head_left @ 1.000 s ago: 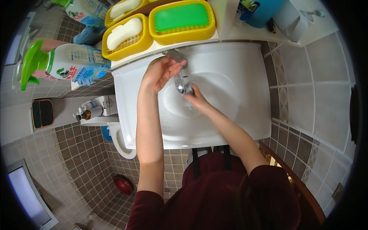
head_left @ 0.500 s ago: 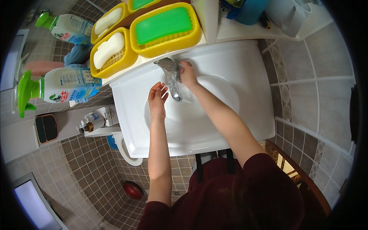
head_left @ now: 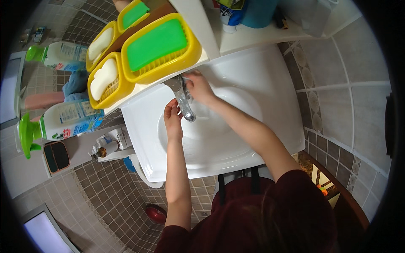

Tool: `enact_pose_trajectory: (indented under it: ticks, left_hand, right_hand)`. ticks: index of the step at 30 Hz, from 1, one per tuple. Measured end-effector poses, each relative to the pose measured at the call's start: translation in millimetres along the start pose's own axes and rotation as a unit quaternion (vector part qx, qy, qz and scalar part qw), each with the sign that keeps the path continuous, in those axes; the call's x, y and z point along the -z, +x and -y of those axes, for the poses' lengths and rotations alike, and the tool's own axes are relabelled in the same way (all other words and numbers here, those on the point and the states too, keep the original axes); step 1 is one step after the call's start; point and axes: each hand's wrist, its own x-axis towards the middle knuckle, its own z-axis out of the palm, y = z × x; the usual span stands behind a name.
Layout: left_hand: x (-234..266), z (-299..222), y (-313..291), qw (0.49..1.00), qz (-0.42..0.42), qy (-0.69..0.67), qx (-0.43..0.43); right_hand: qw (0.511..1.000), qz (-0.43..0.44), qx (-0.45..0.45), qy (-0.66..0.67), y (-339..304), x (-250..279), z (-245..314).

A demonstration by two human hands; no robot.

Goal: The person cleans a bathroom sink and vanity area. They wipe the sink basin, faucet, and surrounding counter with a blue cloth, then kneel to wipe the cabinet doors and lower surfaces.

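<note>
A chrome faucet (head_left: 183, 101) stands at the back of a white washbasin (head_left: 228, 158), its spout reaching over the bowl. My right hand (head_left: 200, 88) is at the right of the faucet's base, fingers curled against its top part. Part of those fingers and the faucet's handle are hard to make out. My left hand (head_left: 173, 122) hovers over the bowl just left of the spout, palm turned toward it. Its fingers are loosely bent and apart, with nothing seen in them. The fingertips come close to the spout; whether they touch it I cannot tell.
On the ledge behind the basin sit a yellow dish with green soap (head_left: 157, 44), a yellow dish with white soap (head_left: 104, 79) and a spray bottle (head_left: 69, 120). A mirror doubles them. A shelf (head_left: 249, 40) with containers stands back right; a phone (head_left: 57, 157) lies at left.
My right hand has shifted left, its fingers now against the faucet's top. My left hand has come nearer the spout. The whole view has tilted and shifted somewhat.
</note>
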Motion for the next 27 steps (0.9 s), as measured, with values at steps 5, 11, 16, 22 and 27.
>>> enact_pose_trajectory:
  ticks: [5,11,16,22,27]
  left_hand:
    - [-11,-5,3,0.999,0.026,0.006,-0.029]
    - [4,-27,-2,0.999,0.023,0.001,-0.042]
    - [14,-21,-7,0.999,0.043,0.001,-0.008]
    - [13,1,-18,0.999,0.048,0.012,0.016]
    - [15,16,-22,0.998,0.048,0.035,0.036]
  right_hand:
    - [0.992,-0.020,-0.110,0.064,-17,-20,-20]
    - [0.944,0.033,-0.175,0.277,-29,-26,-16]
    - [0.927,0.140,-0.161,0.308,-44,-9,-11]
    - [0.937,0.305,-0.042,0.167,-63,54,-9]
    - [0.973,0.221,-0.024,0.063,-47,85,-21]
